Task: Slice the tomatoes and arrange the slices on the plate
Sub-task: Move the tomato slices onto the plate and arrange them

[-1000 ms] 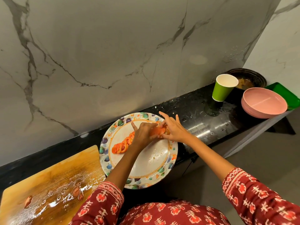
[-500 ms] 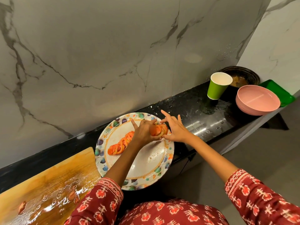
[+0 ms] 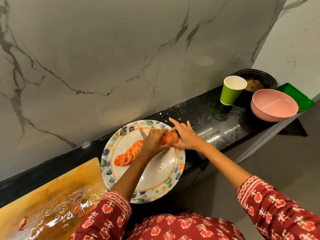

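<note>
While both hands pinch the tomato slices (image 3: pixel 170 138) at 1 o'clock on the plate (image 3: pixel 155 177), left hand (image 3: pixel 153 142) & right hand (image 3: pixel 186 137) should fan them gently, overlapping, w/o squeezing.

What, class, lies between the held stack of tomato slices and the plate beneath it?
Nothing visible. The left hand and right hand hold the stack of tomato slices over the plate, at the end of the fanned row of slices.
</note>
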`<action>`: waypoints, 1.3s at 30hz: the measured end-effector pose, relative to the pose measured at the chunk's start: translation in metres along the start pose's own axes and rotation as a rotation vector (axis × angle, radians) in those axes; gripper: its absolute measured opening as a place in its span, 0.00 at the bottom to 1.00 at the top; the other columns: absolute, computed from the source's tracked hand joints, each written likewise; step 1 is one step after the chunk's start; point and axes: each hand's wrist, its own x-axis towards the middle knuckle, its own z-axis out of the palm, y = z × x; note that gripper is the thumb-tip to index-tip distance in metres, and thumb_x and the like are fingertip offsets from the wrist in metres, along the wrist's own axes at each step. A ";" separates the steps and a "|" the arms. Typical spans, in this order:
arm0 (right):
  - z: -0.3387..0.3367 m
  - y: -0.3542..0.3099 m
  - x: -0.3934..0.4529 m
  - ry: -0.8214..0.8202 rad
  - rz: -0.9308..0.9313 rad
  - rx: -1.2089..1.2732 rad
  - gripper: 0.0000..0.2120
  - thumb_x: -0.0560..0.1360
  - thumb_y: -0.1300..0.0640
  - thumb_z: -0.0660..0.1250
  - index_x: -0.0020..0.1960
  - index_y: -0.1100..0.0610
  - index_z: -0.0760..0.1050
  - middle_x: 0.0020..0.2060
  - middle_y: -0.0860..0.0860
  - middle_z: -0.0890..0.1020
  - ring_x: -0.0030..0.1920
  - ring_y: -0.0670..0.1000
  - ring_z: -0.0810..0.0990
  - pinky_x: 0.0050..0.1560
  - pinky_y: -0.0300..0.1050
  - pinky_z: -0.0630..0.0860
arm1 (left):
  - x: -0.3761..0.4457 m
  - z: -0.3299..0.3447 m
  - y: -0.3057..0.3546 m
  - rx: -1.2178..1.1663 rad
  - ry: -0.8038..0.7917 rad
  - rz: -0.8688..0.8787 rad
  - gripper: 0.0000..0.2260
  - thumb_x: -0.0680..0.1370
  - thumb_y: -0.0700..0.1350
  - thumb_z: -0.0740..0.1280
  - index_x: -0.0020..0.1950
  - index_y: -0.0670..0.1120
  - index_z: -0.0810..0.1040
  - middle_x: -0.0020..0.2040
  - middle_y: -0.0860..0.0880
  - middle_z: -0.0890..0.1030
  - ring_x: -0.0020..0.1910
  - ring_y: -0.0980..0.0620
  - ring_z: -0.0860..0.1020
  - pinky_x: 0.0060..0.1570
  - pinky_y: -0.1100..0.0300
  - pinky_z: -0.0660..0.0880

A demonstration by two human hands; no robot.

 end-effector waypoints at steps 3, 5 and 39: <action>-0.004 0.003 -0.001 0.018 -0.020 -0.006 0.50 0.68 0.48 0.73 0.77 0.56 0.42 0.59 0.48 0.76 0.67 0.50 0.65 0.72 0.64 0.40 | 0.001 -0.001 0.001 0.002 -0.020 0.002 0.30 0.73 0.58 0.67 0.72 0.54 0.61 0.71 0.49 0.67 0.72 0.48 0.60 0.67 0.35 0.35; -0.005 0.006 -0.002 0.026 -0.023 -0.003 0.49 0.69 0.49 0.73 0.77 0.55 0.42 0.59 0.47 0.77 0.66 0.49 0.66 0.72 0.64 0.41 | 0.004 -0.001 0.004 0.023 -0.035 0.005 0.32 0.72 0.59 0.68 0.73 0.54 0.60 0.72 0.49 0.66 0.73 0.47 0.59 0.66 0.34 0.35; -0.016 0.010 -0.009 -0.002 0.107 0.293 0.45 0.72 0.65 0.70 0.77 0.55 0.43 0.61 0.50 0.78 0.69 0.52 0.67 0.68 0.41 0.55 | 0.003 0.008 0.017 -0.050 0.058 -0.015 0.31 0.71 0.59 0.69 0.70 0.53 0.63 0.70 0.48 0.68 0.72 0.48 0.60 0.67 0.36 0.34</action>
